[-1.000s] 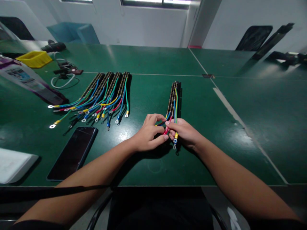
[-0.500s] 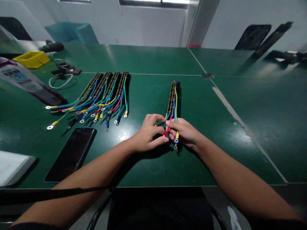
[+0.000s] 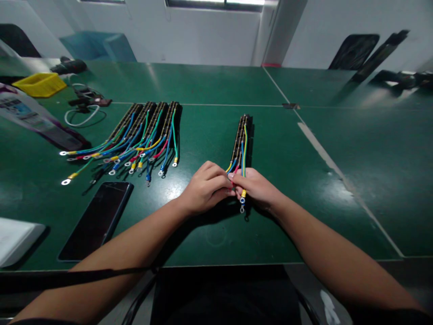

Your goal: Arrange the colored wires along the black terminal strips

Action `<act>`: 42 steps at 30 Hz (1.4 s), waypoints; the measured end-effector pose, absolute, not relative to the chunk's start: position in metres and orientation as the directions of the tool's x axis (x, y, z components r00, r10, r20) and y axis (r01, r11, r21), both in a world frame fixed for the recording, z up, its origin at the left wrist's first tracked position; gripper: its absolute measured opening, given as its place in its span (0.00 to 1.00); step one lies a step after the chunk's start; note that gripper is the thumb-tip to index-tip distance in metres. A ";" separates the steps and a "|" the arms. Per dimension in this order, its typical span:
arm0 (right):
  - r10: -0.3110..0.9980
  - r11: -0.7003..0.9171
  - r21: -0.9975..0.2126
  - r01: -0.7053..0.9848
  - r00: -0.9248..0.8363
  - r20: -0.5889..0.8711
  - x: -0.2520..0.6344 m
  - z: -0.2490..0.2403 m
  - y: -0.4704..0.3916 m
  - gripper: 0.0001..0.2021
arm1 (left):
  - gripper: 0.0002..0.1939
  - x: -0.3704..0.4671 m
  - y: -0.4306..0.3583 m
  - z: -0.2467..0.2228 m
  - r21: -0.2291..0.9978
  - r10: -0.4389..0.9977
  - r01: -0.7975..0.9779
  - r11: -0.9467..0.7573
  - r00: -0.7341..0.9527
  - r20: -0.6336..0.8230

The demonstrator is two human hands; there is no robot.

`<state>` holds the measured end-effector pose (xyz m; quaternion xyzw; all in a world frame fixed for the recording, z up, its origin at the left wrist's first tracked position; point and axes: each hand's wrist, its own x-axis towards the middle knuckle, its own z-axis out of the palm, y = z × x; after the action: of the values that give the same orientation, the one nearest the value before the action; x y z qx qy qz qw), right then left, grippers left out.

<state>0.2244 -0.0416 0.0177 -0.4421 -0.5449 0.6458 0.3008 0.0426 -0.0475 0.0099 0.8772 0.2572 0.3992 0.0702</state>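
Observation:
A dark terminal strip [image 3: 241,135] lies on the green table right of the middle, with coloured wires running from its near end. My left hand [image 3: 209,188] is closed, its fingers on the red wire [image 3: 236,170] and partly hiding it. My right hand [image 3: 259,187] pinches the same red wire, thumb on top. Across its fingers run a yellow-green wire [image 3: 245,155] and a blue one, with ring lugs [image 3: 242,200] hanging below. Another blue and yellow wire [image 3: 231,166] bends toward my left hand, its end hidden.
Several similar wired strips [image 3: 155,119] lie side by side to the left. Nearer are a phone [image 3: 96,221] and a white box [image 3: 20,239]. A purple-white package [image 3: 37,119], a yellow bin [image 3: 40,85] and a white cable [image 3: 83,123] sit at the left.
My left fingers, spread around the red wire's end before, have closed in on it. My right hand keeps its pinch. The whole view has shifted slightly.

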 end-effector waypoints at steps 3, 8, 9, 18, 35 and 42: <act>0.872 -0.185 -0.971 0.153 -0.430 -0.234 0.224 0.017 -0.042 0.13 | 0.08 0.044 -0.047 0.013 0.381 0.531 0.370 -0.847 0.562 0.634; 0.873 -0.134 -0.968 0.210 -0.437 -0.215 0.224 0.016 -0.041 0.10 | 0.10 0.046 -0.047 0.020 0.481 0.586 0.348 -0.804 0.597 0.548; 0.871 -0.134 -0.969 0.207 -0.442 -0.215 0.224 0.016 -0.041 0.10 | 0.10 0.045 -0.047 0.020 0.480 0.584 0.344 -0.807 0.593 0.555; 0.865 -0.210 -0.965 0.157 -0.429 -0.258 0.224 0.015 -0.043 0.13 | 0.11 0.043 -0.048 0.012 0.404 0.540 0.358 -0.842 0.582 0.609; 0.850 -0.258 -0.963 0.075 -0.457 -0.263 0.224 0.018 -0.043 0.13 | 0.14 0.042 -0.055 0.024 0.561 0.690 0.416 -0.716 0.546 0.476; 0.856 -0.298 -0.954 -0.007 -0.445 -0.264 0.225 0.016 -0.042 0.14 | 0.15 0.041 -0.054 0.024 0.576 0.741 0.495 -0.651 0.581 0.338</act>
<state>0.2253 -0.0419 0.0163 -0.4227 -0.5021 0.6858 0.3143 0.0412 -0.0538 0.0242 0.8625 0.3581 0.2854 0.2156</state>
